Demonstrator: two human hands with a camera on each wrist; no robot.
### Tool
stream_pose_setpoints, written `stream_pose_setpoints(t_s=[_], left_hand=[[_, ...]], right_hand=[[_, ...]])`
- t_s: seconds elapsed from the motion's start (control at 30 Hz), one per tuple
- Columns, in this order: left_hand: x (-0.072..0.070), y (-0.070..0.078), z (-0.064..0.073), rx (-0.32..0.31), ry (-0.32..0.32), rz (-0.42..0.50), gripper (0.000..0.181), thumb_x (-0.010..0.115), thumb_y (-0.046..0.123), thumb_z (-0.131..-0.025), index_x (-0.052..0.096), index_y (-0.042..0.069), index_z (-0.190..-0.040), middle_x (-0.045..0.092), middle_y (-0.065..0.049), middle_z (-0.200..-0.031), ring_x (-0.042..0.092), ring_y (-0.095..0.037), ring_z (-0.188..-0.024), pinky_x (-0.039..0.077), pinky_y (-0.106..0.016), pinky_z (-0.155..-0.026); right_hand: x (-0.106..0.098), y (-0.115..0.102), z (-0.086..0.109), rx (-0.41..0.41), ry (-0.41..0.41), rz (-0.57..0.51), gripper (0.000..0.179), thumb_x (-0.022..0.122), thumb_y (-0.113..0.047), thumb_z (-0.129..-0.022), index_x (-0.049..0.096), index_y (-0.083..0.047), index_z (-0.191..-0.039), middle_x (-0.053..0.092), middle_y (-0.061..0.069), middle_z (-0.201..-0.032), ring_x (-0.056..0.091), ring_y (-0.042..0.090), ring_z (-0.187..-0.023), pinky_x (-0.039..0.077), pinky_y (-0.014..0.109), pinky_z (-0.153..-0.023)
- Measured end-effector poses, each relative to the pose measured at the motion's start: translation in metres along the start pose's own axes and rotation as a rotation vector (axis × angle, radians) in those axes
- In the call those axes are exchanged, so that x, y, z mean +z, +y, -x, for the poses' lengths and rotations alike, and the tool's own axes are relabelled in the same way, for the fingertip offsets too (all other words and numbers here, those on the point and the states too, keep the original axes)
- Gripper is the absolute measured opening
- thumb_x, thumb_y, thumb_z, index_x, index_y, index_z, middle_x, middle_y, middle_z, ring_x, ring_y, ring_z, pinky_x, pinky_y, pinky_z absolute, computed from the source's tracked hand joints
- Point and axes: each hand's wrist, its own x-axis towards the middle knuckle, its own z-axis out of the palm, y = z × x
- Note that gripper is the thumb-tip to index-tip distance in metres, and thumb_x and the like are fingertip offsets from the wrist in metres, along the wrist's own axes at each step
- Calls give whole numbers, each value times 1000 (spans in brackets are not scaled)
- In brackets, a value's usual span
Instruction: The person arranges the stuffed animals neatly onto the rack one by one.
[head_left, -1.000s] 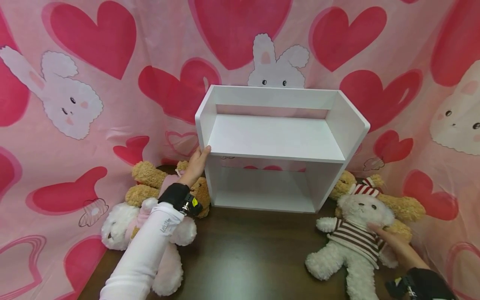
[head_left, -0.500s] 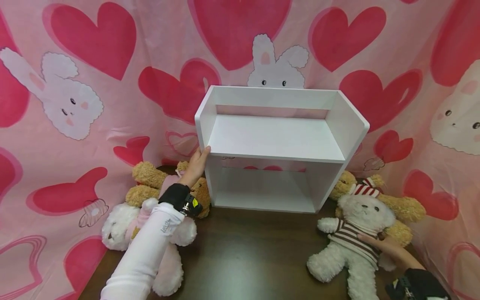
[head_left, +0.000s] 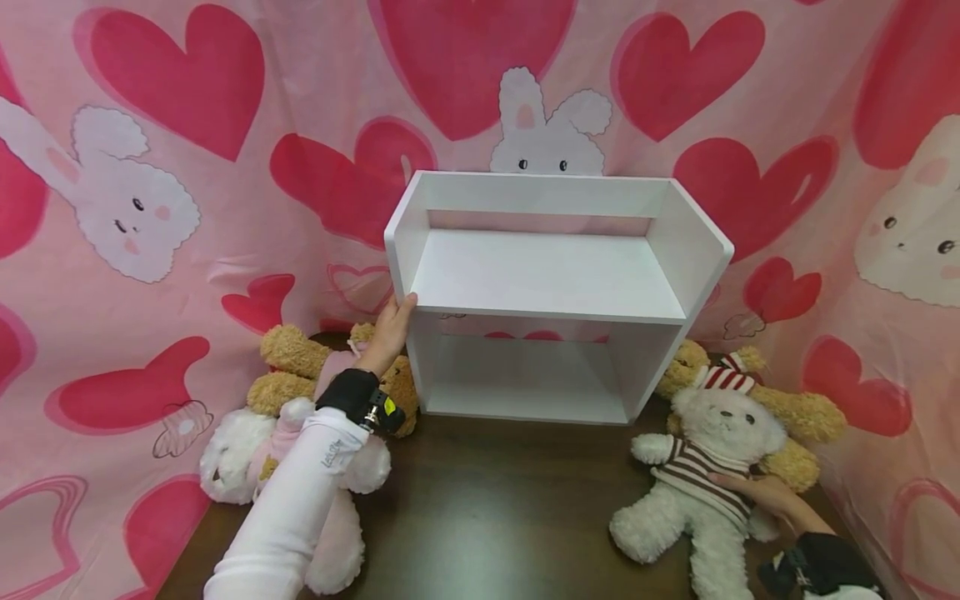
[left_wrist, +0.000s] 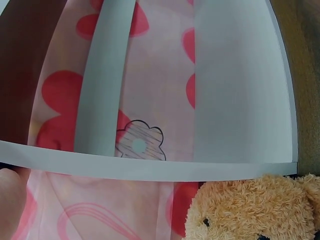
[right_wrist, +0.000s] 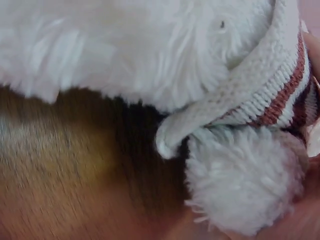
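Head view: striped-shirt bear (head_left: 690, 467), long axis toward the white shelf (head_left: 551, 271), touching and left of the right hand (head_left: 768, 496), closure indeterminable; left hand (head_left: 388, 337) grips the shelf's side.

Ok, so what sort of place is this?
Probably a staged play or display corner, perhaps in a child's room: a pink backdrop printed with hearts and rabbits, a white shelf unit, and plush toys lying on both sides of it.
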Motion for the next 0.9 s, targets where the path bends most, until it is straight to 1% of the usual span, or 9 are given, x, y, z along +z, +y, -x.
stream_pose_setpoints(t_s=[0.1,0.17,0.3,0.4,0.5,0.6,0.7,0.8,0.9], left_hand=[[-1,0,1,-21,-4,7,59,34,35,-98,11,10,-147,16,-12,-150,20,-28,-133,14,-51,-108],[-1,2,2,-37,-6,20,59,35,34,-98,11,11,-147,15,-12,-150,19,-28,-134,13,-51,-108],[-1,20,11,-32,-21,36,57,32,27,-100,8,6,-146,13,-17,-150,19,-34,-133,12,-55,-106],[1,31,16,-24,-26,32,55,31,22,-100,7,2,-146,13,-20,-149,20,-36,-132,13,-55,-106],[2,32,18,-26,-24,23,55,32,22,-100,8,4,-146,14,-18,-149,21,-33,-132,15,-53,-107],[2,33,19,-22,-24,22,55,32,23,-100,9,4,-146,14,-18,-149,21,-33,-132,14,-54,-106],[1,33,18,-34,-28,25,56,33,25,-100,9,7,-146,13,-16,-150,20,-33,-132,14,-55,-106],[1,25,13,-30,-27,26,56,33,27,-99,8,8,-147,13,-15,-150,20,-33,-133,13,-55,-106],[0,11,4,-14,-18,23,57,34,30,-99,9,11,-147,14,-13,-150,20,-31,-133,12,-55,-106]], right_hand=[[1,0,-1,4,-9,-60,116,53,-65,-76,10,30,-126,12,51,-127,23,59,-117,33,60,-91],[3,1,0,3,3,-98,116,54,-63,-76,9,31,-125,14,51,-126,25,59,-115,34,60,-89],[6,2,4,-3,46,-164,112,58,-60,-76,12,29,-126,22,48,-124,35,55,-110,40,56,-84],[8,2,8,-13,86,-191,103,61,-57,-74,25,26,-123,37,42,-117,46,47,-102,44,50,-80],[10,1,13,-26,126,-229,86,66,-53,-73,43,19,-112,52,28,-102,53,33,-91,47,43,-74],[10,-1,18,-44,176,-256,74,69,-50,-72,52,13,-104,58,16,-92,54,25,-83,48,37,-68],[8,-2,23,-64,236,-230,73,70,-50,-71,53,13,-102,59,14,-88,54,24,-80,47,34,-65],[4,-4,28,-73,300,-173,72,69,-51,-72,55,13,-99,60,16,-86,54,25,-80,47,34,-62],[-2,-10,35,-60,341,-73,79,64,-56,-73,53,16,-104,59,28,-89,56,36,-83,47,40,-66]])
